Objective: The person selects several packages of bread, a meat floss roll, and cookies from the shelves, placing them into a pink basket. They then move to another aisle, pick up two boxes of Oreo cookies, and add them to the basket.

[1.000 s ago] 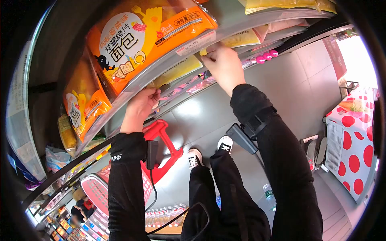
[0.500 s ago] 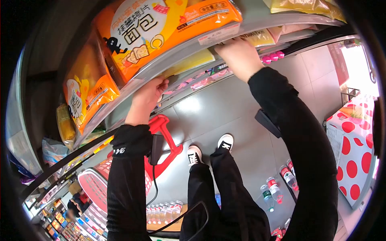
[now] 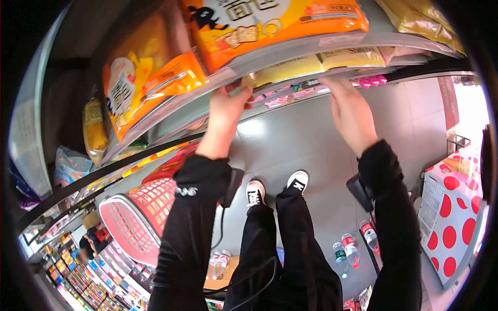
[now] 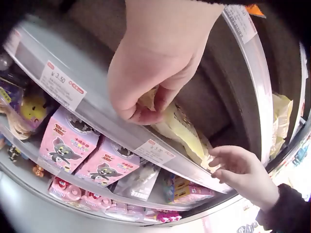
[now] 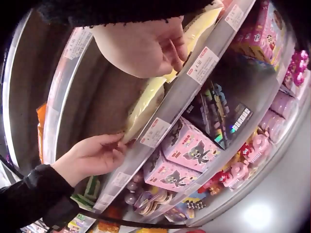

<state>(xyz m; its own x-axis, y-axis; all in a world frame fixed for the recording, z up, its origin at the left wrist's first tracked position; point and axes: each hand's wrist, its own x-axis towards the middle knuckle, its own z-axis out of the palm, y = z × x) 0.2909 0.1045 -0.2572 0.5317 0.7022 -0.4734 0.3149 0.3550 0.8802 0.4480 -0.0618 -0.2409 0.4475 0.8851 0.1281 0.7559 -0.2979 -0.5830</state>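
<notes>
A pale yellow flat package (image 4: 182,133) lies on the grey shelf (image 4: 97,114) under the bread shelf. My left hand (image 4: 146,109) pinches one end of it, fingers curled over the shelf lip. My right hand (image 5: 175,56) grips the other end of the yellow package (image 5: 146,102). In the head view my left hand (image 3: 241,90) and right hand (image 3: 332,85) both reach up to the shelf edge, with the yellow package (image 3: 282,70) between them. A second yellow package (image 3: 353,56) lies to its right.
Orange bread bags (image 3: 270,26) fill the shelf above. Pink cartoon-cat boxes (image 4: 63,145) and small toys stand on the shelf below. A red shopping basket (image 3: 140,217) sits at the lower left, bottles (image 3: 353,249) on the floor, a red-dotted white cabinet (image 3: 456,207) at the right.
My left hand slid right along the shelf edge to the yellow package. My right hand shifted right and lower. The view tilted, so the shelves moved up and right.
</notes>
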